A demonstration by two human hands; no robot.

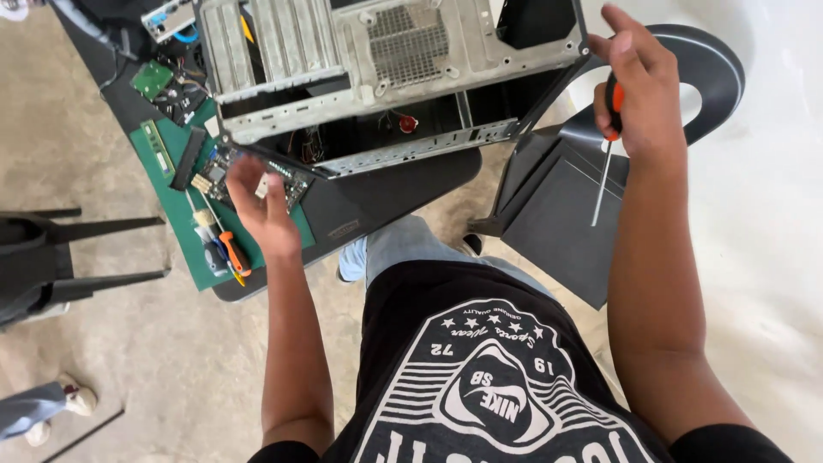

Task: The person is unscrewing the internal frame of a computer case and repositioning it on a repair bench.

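Setting: concrete floor; a dark rounded surface (377, 201) carries a green rectangular work mat (184, 231) and an open grey metal computer case (386, 77) lying on its side.
Left hand (261, 210): hovers palm-down over the mat's near edge, fingers (244, 176) loosely spread, holding nothing; tips just beside a dark green circuit board (257, 176) lying flat below the case's lower rim.
Right hand (639, 94): closed around the orange-and-black handle of a screwdriver (607, 146); the slim steel shaft points down, away from the case.
Key relation: the board lies directly ahead of the left fingers, its long axis running along the case edge; the left hand is much nearer, the right well apart beyond the case's right corner.
Nearby: small hand tools with an orange grip (230, 253) on the mat; a black flat panel (566, 219) on the floor.
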